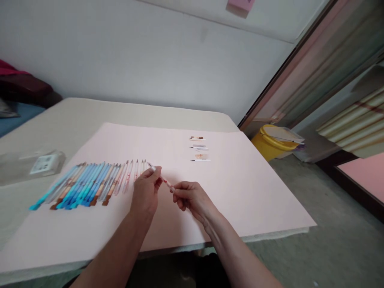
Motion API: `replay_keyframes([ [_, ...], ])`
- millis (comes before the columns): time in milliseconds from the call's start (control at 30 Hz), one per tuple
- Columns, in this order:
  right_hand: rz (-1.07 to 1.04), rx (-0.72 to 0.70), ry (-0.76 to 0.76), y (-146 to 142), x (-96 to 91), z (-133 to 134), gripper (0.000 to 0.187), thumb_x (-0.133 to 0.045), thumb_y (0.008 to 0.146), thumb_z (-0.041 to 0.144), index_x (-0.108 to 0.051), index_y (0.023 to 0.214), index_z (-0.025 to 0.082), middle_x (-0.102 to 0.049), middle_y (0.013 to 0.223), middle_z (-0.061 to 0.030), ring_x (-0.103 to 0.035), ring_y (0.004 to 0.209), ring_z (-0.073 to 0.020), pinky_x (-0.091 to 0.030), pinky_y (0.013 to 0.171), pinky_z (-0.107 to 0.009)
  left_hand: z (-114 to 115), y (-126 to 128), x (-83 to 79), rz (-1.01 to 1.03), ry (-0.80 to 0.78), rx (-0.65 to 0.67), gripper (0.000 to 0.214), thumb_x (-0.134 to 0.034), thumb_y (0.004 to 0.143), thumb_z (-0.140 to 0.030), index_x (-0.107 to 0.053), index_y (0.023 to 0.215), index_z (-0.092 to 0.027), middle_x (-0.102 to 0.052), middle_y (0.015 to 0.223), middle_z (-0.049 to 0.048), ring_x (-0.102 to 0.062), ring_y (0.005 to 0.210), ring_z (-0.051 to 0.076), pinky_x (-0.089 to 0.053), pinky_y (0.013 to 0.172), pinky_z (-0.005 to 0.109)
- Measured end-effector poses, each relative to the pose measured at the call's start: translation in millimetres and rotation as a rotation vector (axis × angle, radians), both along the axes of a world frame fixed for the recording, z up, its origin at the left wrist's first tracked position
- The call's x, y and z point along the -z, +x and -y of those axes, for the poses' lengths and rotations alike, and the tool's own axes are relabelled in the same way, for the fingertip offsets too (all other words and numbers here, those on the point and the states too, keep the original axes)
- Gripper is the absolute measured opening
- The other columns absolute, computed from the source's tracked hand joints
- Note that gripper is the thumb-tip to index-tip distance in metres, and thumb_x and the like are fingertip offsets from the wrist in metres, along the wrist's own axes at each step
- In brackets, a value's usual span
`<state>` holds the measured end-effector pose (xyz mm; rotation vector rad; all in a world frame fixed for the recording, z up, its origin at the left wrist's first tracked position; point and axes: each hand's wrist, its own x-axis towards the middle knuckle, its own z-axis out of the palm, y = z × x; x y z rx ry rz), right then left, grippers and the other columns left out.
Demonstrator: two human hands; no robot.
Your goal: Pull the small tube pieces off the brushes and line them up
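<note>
A slim white pen with red marks (165, 181) is held aslant above the pink sheet. Near its tip end my left hand (147, 188) is closed on it. At the lower end, the fingers of my right hand (189, 197) pinch it. Left of my left hand lies a row of several pens (90, 184), side by side, in light blue, brown, clear and pale pink with red marks. Farther back lie three small groups of pen parts, a brown one (196, 137), a middle one (198, 148) and a front one (201, 157), each with a thin white refill.
The pink sheet (240, 192) covers much of the white table (144, 112). A clear plastic bag with a white label (45, 163) lies at the left edge. Beyond the right edge stands a yellow bucket (270, 142). A pale wall (156, 60) rises behind.
</note>
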<state>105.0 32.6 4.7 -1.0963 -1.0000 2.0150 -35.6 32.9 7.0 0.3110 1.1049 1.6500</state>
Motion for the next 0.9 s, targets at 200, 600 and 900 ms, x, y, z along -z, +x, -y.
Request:
replay_keyframes([
  [200, -0.057, 0.024, -0.101, 0.2, -3.5, -0.8, 0.026, -0.076, 0.060, 0.029, -0.065, 0.075, 0.010, -0.060, 0.056, -0.0015, -0.045, 0.038, -0.0051, -0.027, 0.036, -0.019, -0.1, -0.9, -2.1, -0.063, 0.041, 0.011, 0.016, -0.069, 0.067, -0.017, -0.065, 0.083, -0.013, -0.065, 0.079, 0.0062, -0.060, 0.076, 0.014, -0.047, 0.074, 0.029],
  [600, -0.035, 0.035, -0.062, -1.4, -1.9, 0.5, 0.025, -0.075, 0.062, 0.030, -0.065, 0.075, 0.011, -0.061, 0.057, -0.0016, -0.046, 0.038, -0.0060, -0.028, 0.036, -0.019, -1.4, -4.5, -5.3, -0.008, 0.021, 0.039, 0.020, -0.068, 0.066, -0.014, -0.066, 0.086, -0.012, -0.065, 0.083, 0.0090, -0.062, 0.081, 0.017, -0.048, 0.075, 0.031],
  [900, -0.024, 0.032, -0.040, -1.0, -1.6, 0.4, 0.023, -0.074, 0.064, 0.029, -0.064, 0.073, 0.011, -0.060, 0.056, -0.0013, -0.046, 0.038, -0.0061, -0.028, 0.036, -0.020, -3.5, -5.8, -1.7, -0.025, 0.024, 0.065, 0.021, -0.070, 0.066, -0.014, -0.065, 0.086, -0.013, -0.062, 0.078, 0.0049, -0.060, 0.074, 0.012, -0.047, 0.072, 0.027],
])
